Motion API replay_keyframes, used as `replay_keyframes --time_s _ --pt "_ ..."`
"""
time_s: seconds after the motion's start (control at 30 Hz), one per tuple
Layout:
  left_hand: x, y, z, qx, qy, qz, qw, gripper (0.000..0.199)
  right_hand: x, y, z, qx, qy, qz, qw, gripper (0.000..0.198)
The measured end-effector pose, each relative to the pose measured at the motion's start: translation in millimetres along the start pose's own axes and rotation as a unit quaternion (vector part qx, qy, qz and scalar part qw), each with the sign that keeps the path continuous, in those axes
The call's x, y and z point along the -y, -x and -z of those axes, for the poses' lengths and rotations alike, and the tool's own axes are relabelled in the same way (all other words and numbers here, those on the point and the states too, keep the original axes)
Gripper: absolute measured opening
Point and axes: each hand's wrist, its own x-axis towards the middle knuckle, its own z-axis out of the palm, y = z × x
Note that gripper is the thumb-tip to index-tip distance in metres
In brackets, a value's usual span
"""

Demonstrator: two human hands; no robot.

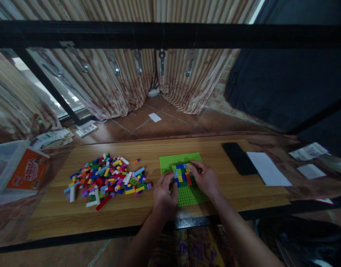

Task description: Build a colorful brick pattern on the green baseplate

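Note:
A green studded baseplate (189,199) lies on the wooden board, with a low build of toy building bricks (182,173) in blue, yellow, green and red on it. My left hand (164,193) grips the build's left edge, fingers bent and thumb toward me. From the other side, my right hand (206,178) is closed at the right edge, thumb and forefinger on the bricks near the upper corner. My fingers partly hide both edges. Whether a loose brick is between them I cannot make out.
A heap of loose bricks (103,178) spreads over the board's (139,215) left side. To the right lie a black phone-like slab (239,158) and a white sheet (267,168). A clear plastic bin (6,155) with an orange label stands far left. A dark bar (170,35) crosses above.

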Motion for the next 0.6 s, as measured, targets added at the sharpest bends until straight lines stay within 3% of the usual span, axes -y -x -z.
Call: replay_keyframes --time_s 0.13,0.6 --pt "-1 0 0 -0.003 -0.004 0.011 1.0 0.025 -2 -5 6 0.002 -0.027 0.004 1.0 0.04" --pt "-2 0 -1 -0.002 -0.001 0.021 1.0 0.026 1 -12 1 0.013 0.047 -0.03 0.998 0.03"
